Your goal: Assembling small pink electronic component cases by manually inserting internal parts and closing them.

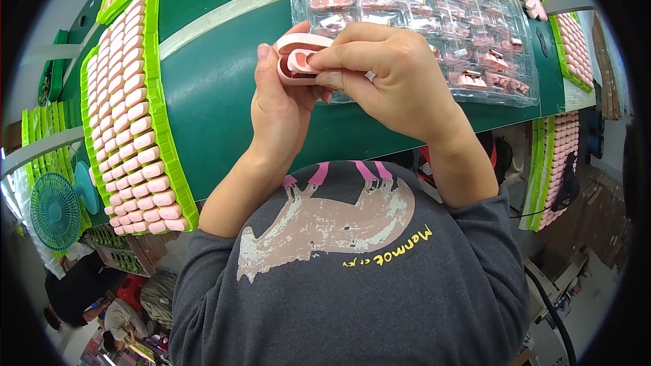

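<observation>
Gripping an open pink case by its outside, the left hand holds it above the green table, lid raised. The right hand pinches a paler pink insert between thumb and index finger, fingers nearly together, the piece at the case's opening; whether it is fully seated cannot be told. Just beyond, a clear plastic compartment tray carries pink pieces in its cells. To the left, a bright-green tray holds closely packed rows of rounded pink cases.
</observation>
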Action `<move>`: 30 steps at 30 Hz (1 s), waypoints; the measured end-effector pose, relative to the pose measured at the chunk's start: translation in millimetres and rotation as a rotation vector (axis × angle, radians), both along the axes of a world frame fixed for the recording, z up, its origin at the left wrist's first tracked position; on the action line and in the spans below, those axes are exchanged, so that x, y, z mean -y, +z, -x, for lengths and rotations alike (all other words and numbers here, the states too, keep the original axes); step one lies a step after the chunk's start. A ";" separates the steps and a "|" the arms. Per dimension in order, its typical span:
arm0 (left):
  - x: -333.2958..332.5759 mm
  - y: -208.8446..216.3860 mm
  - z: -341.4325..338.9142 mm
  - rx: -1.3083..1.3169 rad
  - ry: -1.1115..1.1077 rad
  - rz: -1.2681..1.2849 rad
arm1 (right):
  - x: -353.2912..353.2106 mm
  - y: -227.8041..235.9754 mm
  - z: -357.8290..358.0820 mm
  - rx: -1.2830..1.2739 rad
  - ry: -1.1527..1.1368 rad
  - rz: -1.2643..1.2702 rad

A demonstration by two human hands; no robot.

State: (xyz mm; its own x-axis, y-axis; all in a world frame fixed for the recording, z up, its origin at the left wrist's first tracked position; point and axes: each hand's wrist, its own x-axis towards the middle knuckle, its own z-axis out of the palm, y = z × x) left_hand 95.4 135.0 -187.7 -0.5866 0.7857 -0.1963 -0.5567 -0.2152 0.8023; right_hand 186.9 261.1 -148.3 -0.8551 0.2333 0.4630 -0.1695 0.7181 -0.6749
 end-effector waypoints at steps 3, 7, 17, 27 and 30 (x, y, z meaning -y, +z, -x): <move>1.2 -1.2 -1.5 0.002 -0.018 -0.004 | -4.2 0.8 0.5 0.018 0.038 0.014; 3.1 -0.7 -0.9 -0.025 -0.015 0.034 | -0.7 -4.8 1.7 0.010 0.021 0.009; -0.2 0.5 -3.4 0.012 0.054 0.021 | 4.8 -0.3 2.9 0.054 0.026 -0.065; 1.4 5.2 -1.8 -0.039 0.089 0.031 | 17.6 1.0 1.8 0.047 0.016 -0.110; 7.1 8.7 -2.3 -0.054 0.072 -0.016 | 17.6 -4.8 1.0 -0.072 -0.027 -0.135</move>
